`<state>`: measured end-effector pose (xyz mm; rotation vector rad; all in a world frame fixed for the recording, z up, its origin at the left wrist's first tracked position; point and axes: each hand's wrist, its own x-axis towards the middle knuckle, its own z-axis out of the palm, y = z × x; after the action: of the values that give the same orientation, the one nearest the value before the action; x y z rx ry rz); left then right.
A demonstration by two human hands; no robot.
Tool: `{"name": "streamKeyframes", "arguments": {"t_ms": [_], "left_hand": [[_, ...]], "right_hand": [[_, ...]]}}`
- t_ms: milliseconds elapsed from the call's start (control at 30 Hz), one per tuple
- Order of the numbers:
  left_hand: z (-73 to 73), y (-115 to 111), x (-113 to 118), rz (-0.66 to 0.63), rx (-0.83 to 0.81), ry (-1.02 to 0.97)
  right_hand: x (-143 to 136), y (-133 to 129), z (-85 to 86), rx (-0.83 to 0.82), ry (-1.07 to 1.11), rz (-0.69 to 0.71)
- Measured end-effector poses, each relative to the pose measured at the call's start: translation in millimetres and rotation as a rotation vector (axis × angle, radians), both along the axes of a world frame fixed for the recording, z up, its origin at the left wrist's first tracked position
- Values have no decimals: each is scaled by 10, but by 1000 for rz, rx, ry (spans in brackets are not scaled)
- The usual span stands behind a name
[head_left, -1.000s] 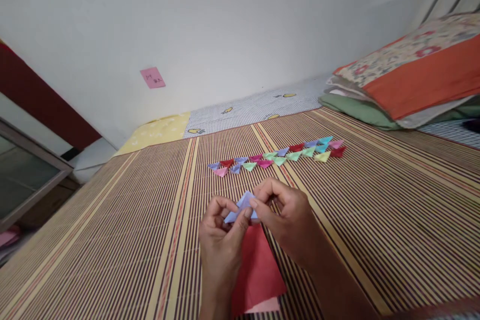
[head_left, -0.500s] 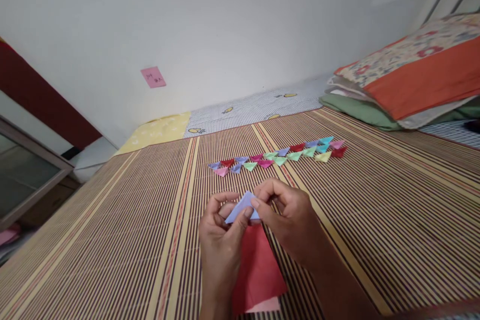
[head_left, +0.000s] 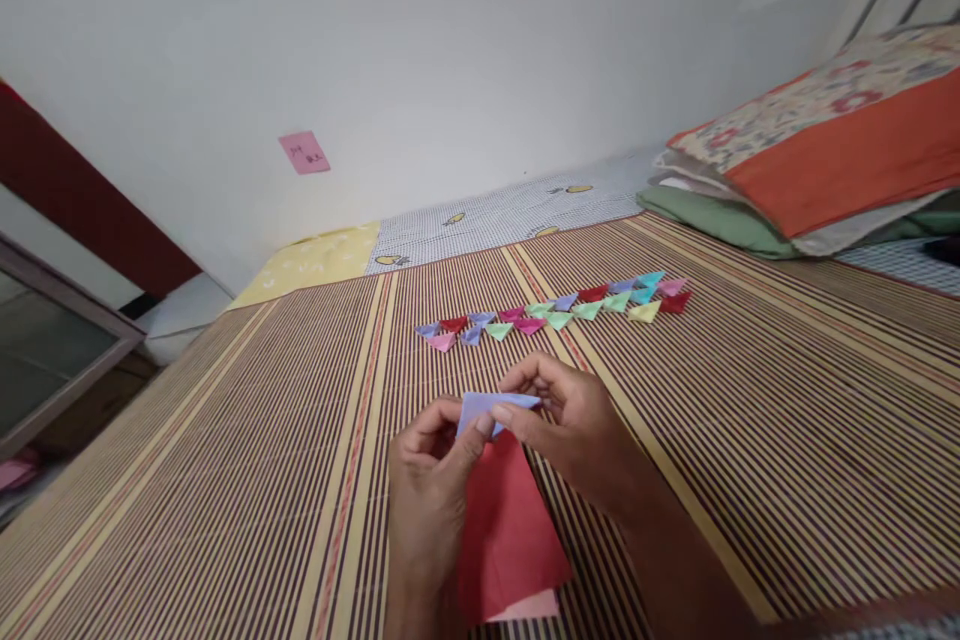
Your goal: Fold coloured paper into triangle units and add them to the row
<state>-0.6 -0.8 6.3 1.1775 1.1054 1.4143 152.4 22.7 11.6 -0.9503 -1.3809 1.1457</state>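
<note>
Between my two hands is a small piece of folded light-blue paper (head_left: 480, 407), its long straight edge turned upward. My left hand (head_left: 435, 480) is closed on its left side, the thumb pressing on the near face. My right hand (head_left: 574, 425) pinches the right part, with thumb and forefinger at the paper. Below them a sheet of red paper (head_left: 514, 530) lies on the mat, partly covered by my left hand and wrist. A corner of pink paper (head_left: 529, 606) sticks out from under the red sheet.
Beyond my hands, several small folded paper triangles (head_left: 559, 319) in many colours lie in two rows on the striped mat (head_left: 285, 440). Folded bedding (head_left: 825, 150) is piled at the right. A pink note (head_left: 304, 152) is on the white wall (head_left: 450, 50).
The light-blue paper has been turned: its point faced up before, and now a long edge is on top. Both hands stay on it, the left slightly further left.
</note>
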Motion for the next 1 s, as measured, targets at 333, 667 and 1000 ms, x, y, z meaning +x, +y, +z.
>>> {"name": "streamKeyframes", "arguments": {"t_ms": [333, 667, 1000], "left_hand": [[-93, 19, 38, 123, 9, -146], [-70, 13, 65, 150, 0, -28], [-25, -16, 86, 24, -9, 3]], "right_hand": [[-117, 24, -62, -60, 185, 62], [48, 51, -58, 29, 48, 47], [-33, 78, -80, 15, 130, -4]]}}
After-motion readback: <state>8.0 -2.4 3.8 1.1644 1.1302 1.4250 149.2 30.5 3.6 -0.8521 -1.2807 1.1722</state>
